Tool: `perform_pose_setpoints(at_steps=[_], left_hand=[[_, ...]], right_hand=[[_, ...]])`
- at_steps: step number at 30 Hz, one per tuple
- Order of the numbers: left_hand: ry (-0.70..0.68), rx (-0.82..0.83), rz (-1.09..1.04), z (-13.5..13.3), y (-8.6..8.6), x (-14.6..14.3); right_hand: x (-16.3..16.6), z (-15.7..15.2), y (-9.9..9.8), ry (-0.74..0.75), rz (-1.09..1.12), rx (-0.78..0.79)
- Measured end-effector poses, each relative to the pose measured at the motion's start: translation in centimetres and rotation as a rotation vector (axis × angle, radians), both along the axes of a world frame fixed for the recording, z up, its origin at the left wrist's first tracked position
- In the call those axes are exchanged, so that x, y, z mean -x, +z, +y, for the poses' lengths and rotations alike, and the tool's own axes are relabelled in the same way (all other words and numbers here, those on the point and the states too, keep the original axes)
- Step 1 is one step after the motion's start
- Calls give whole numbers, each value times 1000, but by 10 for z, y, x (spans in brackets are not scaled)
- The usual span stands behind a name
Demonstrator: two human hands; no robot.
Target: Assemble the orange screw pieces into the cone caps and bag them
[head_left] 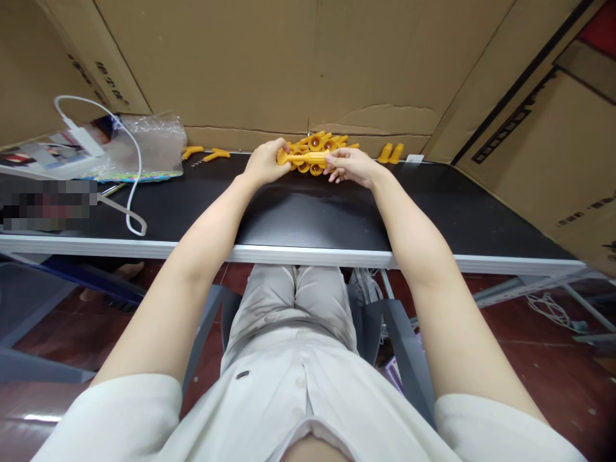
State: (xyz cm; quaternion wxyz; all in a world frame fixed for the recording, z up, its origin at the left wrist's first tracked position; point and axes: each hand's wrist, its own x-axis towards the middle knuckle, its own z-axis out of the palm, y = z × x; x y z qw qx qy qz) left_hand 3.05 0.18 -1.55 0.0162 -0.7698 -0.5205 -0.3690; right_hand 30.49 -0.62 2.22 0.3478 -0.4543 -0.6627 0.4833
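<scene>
Held level between both hands is a long yellow plastic piece [315,156], with a flared left end and a ribbed thicker part on the right. My left hand [267,162] pinches the flared end between thumb and fingers. At the other end, my right hand [353,165] grips the ribbed part with thumb and forefinger, its other fingers loosely curled. Just behind the hands lies a pile of yellow plastic parts [316,142], several with round cup-like openings. Left of my left hand lie two yellow-handled corkscrews [216,154] with metal spirals.
Two yellow parts [391,153] stand right of the pile, beside a small white piece [414,158]. A clear plastic bag [149,144] and a white charger cable [139,160] occupy the left of the black table [312,218]. Cardboard walls [289,64] border the back and right.
</scene>
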Motion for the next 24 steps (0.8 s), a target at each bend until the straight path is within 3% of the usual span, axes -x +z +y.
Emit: perform_pose_setpoints(at_steps=[24], left_hand=[[5,10,0,-2,0,-2]], right_hand=[[-6,3,-3,8,-23,53]])
